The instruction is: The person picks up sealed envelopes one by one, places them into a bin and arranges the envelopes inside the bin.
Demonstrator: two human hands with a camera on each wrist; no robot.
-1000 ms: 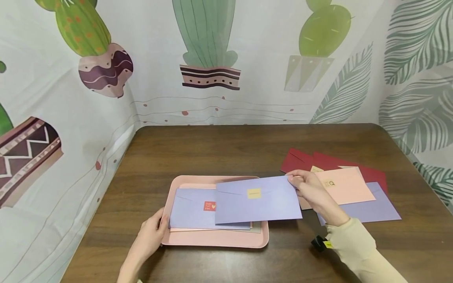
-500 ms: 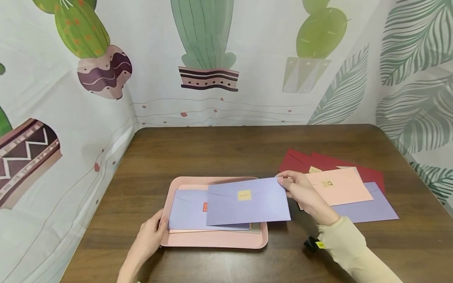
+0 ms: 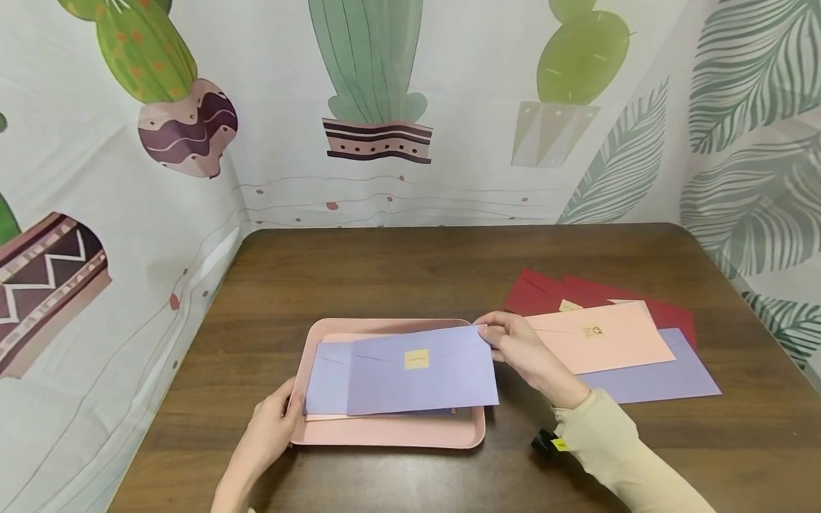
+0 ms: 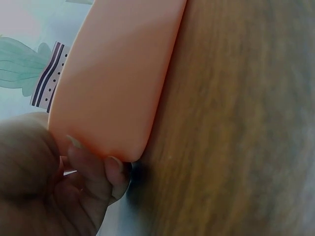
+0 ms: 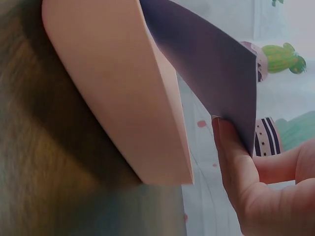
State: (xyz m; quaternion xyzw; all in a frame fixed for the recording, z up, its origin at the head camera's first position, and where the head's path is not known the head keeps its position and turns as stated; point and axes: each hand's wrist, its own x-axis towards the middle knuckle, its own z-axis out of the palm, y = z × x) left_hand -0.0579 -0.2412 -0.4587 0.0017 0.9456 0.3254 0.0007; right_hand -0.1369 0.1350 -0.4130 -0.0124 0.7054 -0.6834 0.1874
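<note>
A purple envelope with a yellow seal is pinched at its upper right corner by my right hand. It slants over the pink tray, its right end past the tray's right rim. Inside the tray lies another purple envelope, partly covered, with paler edges under it. My left hand grips the tray's left end, thumb at the rim. In the left wrist view the fingers curl at the tray's corner. From the right wrist, the held envelope rises above the tray's wall.
On the right lie a peach envelope with a gold seal, a purple envelope beneath it, and red envelopes behind. A small black object with a yellow tag sits by the right sleeve. Cactus-print cloth surrounds the table.
The right hand has moved left with its purple envelope, which now covers the red sticker on the envelope in the tray. The left hand keeps its hold on the tray.
</note>
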